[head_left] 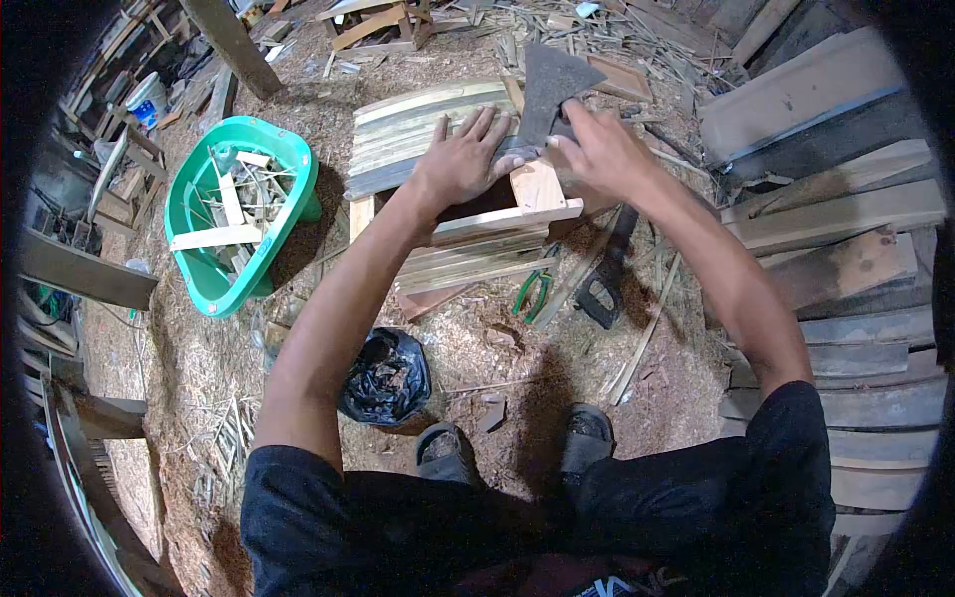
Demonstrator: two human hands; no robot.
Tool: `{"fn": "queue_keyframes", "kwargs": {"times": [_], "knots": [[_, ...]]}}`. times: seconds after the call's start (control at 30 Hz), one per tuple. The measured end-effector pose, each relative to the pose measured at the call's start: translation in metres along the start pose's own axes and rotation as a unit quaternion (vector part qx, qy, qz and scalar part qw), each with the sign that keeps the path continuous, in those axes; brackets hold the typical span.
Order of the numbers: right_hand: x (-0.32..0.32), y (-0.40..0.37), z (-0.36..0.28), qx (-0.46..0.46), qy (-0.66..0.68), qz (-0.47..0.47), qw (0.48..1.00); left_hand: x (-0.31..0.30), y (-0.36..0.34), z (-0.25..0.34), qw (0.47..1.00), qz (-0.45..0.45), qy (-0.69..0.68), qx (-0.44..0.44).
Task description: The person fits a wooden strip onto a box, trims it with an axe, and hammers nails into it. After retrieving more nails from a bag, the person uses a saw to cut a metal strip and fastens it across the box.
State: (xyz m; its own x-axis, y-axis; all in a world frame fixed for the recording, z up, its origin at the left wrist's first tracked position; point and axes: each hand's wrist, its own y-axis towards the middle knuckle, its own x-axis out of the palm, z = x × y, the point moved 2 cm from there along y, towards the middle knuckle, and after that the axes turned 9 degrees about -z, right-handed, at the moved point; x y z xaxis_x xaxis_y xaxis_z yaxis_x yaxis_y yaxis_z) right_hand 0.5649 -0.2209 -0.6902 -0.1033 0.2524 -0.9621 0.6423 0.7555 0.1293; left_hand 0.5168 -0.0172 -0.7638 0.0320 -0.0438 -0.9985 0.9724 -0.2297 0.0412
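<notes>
A small box-like frame of wooden slats (428,119) stands in front of me, its near side partly uncovered. My left hand (463,164) lies on its top with fingers spread, pressing a grey slat, the thumb pointing at the right corner. My right hand (609,149) is closed on a dark wedge-shaped axe head (557,85), its broad end upward and its narrow end down at that corner by my left thumb. Any handle is hidden by the hand. Pale end wood (538,187) shows just below the tool.
On the sawdust-covered ground are green-handled pliers (533,293) and a black-handled handsaw (600,291). A green tub (179,264) of wood scraps stands left. A black-lined bucket (413,398) sits near my feet. Boards (826,214) are stacked right; a post (234,45) rises behind.
</notes>
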Motion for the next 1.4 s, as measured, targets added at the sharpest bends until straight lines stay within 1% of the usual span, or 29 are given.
{"fn": "queue_keyframes", "kwargs": {"times": [0.1,0.13,0.23,0.33,0.43,0.47,0.57,0.6,0.7,0.73,0.83,0.87,0.97,1.0,1.1,1.13,1.23,1.27,1.37,1.4], "knots": [[-0.020,0.009,0.003,0.021,0.025,0.063,0.997,0.002,0.000,0.000,1.000,-0.002,-0.002,-0.002],[-0.026,0.011,0.006,-0.031,0.026,0.128,0.991,0.001,0.000,-0.001,1.000,-0.003,0.000,-0.002],[-0.028,0.011,0.006,-0.052,0.059,0.192,0.978,0.001,0.001,-0.001,1.000,-0.005,0.008,-0.006],[-0.002,0.004,0.004,0.033,0.023,-0.002,0.999,0.002,0.001,-0.002,1.000,-0.002,0.006,-0.004],[0.001,-0.002,0.007,0.014,0.038,0.003,0.999,0.003,0.000,-0.002,1.000,-0.002,-0.004,-0.007],[0.004,0.004,0.018,0.019,0.041,0.018,0.999,0.003,0.001,-0.002,1.000,0.003,-0.003,-0.004],[-0.016,0.014,0.025,-0.007,0.063,0.146,0.987,0.003,0.000,-0.004,1.000,0.010,-0.005,-0.002],[-0.022,0.012,0.021,-0.064,0.137,0.210,0.966,0.003,0.000,-0.004,1.000,0.009,-0.003,-0.003],[-0.022,0.007,0.011,-0.015,0.083,0.212,0.974,0.003,0.001,-0.003,1.000,0.006,-0.002,-0.003],[-0.014,0.006,0.010,0.039,0.120,0.110,0.986,0.004,0.001,-0.003,1.000,0.006,-0.002,-0.002],[0.012,-0.001,0.007,0.041,0.062,-0.005,0.997,0.004,0.001,-0.002,1.000,0.003,0.012,-0.008],[0.013,0.000,0.011,0.022,0.034,0.026,0.999,0.003,0.001,-0.003,1.000,0.000,0.008,-0.008],[-0.006,0.008,0.018,0.050,0.077,0.064,0.994,0.002,0.001,-0.002,1.000,0.001,-0.001,-0.008],[-0.016,0.012,0.017,0.020,0.071,0.112,0.991,0.003,0.001,-0.002,1.000,0.007,0.001,-0.008],[-0.024,0.015,0.015,-0.026,0.095,0.207,0.973,0.004,0.001,-0.003,1.000,0.010,0.000,-0.005],[-0.023,0.010,0.007,-0.011,0.074,0.209,0.975,0.003,0.001,-0.003,1.000,0.010,-0.002,-0.004],[0.013,-0.001,0.010,0.010,0.067,0.008,0.998,0.002,0.001,-0.002,1.000,-0.005,-0.003,-0.010],[0.022,-0.001,0.014,0.020,0.036,0.015,0.999,0.001,0.001,-0.003,1.000,0.000,-0.003,-0.007],[0.007,0.003,0.022,0.026,0.073,0.002,0.997,0.003,0.000,-0.003,1.000,0.008,0.000,-0.005],[-0.005,0.002,0.017,0.032,0.084,0.038,0.995,0.003,0.000,-0.002,1.000,0.005,0.000,-0.006]]}}
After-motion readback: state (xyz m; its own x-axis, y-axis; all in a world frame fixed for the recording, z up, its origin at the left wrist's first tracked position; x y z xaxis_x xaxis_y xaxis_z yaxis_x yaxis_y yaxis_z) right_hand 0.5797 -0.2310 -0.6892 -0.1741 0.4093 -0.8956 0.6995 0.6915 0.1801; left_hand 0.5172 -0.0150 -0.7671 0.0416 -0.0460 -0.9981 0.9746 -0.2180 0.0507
